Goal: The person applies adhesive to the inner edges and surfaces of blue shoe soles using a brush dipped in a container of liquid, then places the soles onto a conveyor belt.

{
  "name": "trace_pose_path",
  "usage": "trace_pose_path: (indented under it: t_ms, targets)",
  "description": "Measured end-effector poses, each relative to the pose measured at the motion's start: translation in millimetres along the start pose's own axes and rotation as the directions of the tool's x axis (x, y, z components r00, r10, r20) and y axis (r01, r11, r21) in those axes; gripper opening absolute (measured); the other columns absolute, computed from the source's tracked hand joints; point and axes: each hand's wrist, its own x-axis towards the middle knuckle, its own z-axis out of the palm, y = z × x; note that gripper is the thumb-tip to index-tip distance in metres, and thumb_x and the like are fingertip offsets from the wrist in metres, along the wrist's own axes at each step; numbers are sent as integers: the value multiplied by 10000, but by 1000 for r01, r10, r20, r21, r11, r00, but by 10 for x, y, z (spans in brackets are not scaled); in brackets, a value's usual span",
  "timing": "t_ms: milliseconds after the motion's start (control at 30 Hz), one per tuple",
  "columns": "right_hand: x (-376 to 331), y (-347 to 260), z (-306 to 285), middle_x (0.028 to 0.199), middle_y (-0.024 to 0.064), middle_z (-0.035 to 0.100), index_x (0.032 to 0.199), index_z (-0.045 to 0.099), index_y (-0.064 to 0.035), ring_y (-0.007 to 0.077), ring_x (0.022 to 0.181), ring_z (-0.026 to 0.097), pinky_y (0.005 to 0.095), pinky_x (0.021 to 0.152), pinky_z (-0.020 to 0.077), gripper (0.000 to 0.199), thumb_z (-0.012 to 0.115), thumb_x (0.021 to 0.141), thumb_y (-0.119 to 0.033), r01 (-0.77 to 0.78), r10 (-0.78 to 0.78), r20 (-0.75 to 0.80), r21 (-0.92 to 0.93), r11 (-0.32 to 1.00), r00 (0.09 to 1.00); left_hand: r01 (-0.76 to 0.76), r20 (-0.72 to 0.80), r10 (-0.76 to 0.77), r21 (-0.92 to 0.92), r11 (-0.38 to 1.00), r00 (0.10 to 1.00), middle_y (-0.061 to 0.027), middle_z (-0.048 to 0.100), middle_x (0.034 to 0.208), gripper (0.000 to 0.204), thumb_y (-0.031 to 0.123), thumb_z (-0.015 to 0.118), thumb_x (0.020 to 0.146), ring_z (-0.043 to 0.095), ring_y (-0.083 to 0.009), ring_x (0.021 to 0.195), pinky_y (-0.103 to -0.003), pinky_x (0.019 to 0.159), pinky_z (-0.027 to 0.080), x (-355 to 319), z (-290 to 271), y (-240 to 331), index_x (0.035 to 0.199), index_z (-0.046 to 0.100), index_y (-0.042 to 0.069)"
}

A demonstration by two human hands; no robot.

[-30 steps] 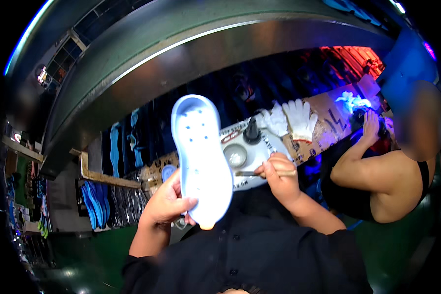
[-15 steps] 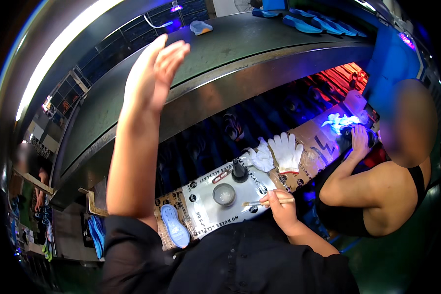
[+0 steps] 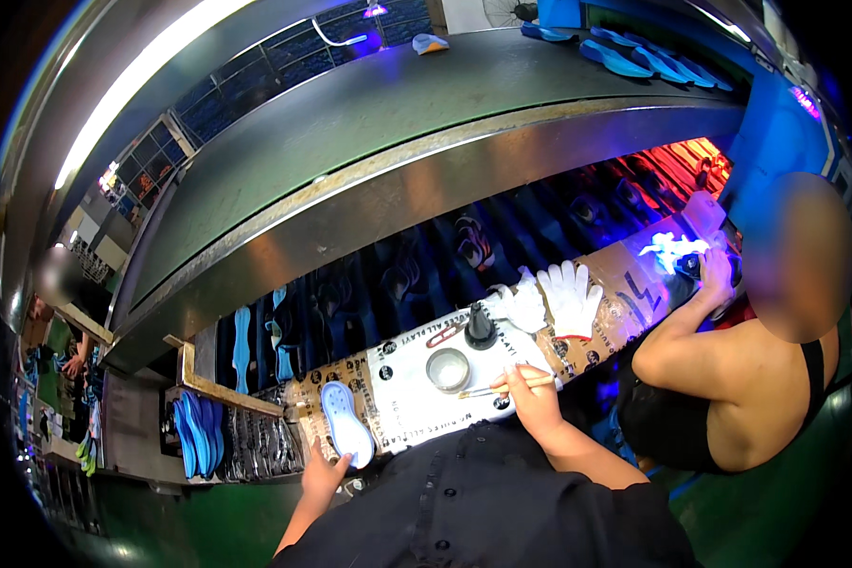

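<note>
A light blue shoe sole point(image 3: 348, 426) lies on the left part of the cardboard-covered ledge. My left hand point(image 3: 322, 473) is at its near end, thumb and fingers apart; a fingertip reaches the sole's edge, and I cannot tell whether it touches. In my closed right hand point(image 3: 532, 401) is a paintbrush point(image 3: 488, 389) with a pale wooden handle, its bristles pointing left. They are just beside a small round cup point(image 3: 448, 370) with whitish contents. Behind the cup stands a black bottle point(image 3: 480, 329) with a tapered nozzle.
White gloves point(image 3: 570, 301) lie to the right of the bottle. A dark green conveyor belt point(image 3: 369, 142) runs above the ledge, with blue soles point(image 3: 615, 59) at its far right. A co-worker point(image 3: 719, 379) sits at the right. More blue soles point(image 3: 194, 431) stand at the left.
My left hand has come down from over the belt to the shoe sole's near end. My right hand still holds the paintbrush, now nearer the cup. The view has shifted slightly.
</note>
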Motion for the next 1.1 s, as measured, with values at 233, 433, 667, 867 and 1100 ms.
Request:
trace_pose_path:
  t_ms: [233,433,667,867,1100]
  targets:
    - [-69,-119,5,702,78,640,757,631,34,104,608,556,228,584,443,315,496,940,-183,-30,30,-12,-11,999,999,574,545,-328,-819,-12,771,-100,604,772,501,21,561,817,564,-156,526,-234,437,462,203,109,388,1274,355,43]
    - [-131,-161,34,664,90,614,757,630,52,118,599,537,240,596,430,367,455,959,-199,-57,54,-48,-61,997,997,430,442,47,-837,-339,896,-40,582,802,229,146,617,796,539,-132,632,-245,541,438,201,-496,696,993,532,64]
    - [-53,-362,225,665,90,600,748,631,38,125,628,526,252,635,415,393,444,948,-244,35,-35,22,27,999,999,147,150,22,-984,98,988,-140,509,1155,549,37,553,805,580,-197,974,-319,698,539,242,-938,1448,1290,297,7]
    - [45,-729,585,607,55,594,675,636,-16,173,601,513,299,701,387,302,483,895,-155,485,-428,292,-162,859,856,-227,-205,110,-937,264,973,-128,490,1143,509,-5,554,812,536,-161,1004,-314,899,425,272,-861,1602,1261,314,-4]
    - [-8,-677,693,601,46,591,642,642,-44,197,576,477,308,679,365,276,520,875,-129,573,-496,317,-230,787,808,-309,-282,137,-916,256,950,-122,502,1090,523,-29,576,783,555,-161,943,-298,851,452,222,-835,1699,1243,328,-10]
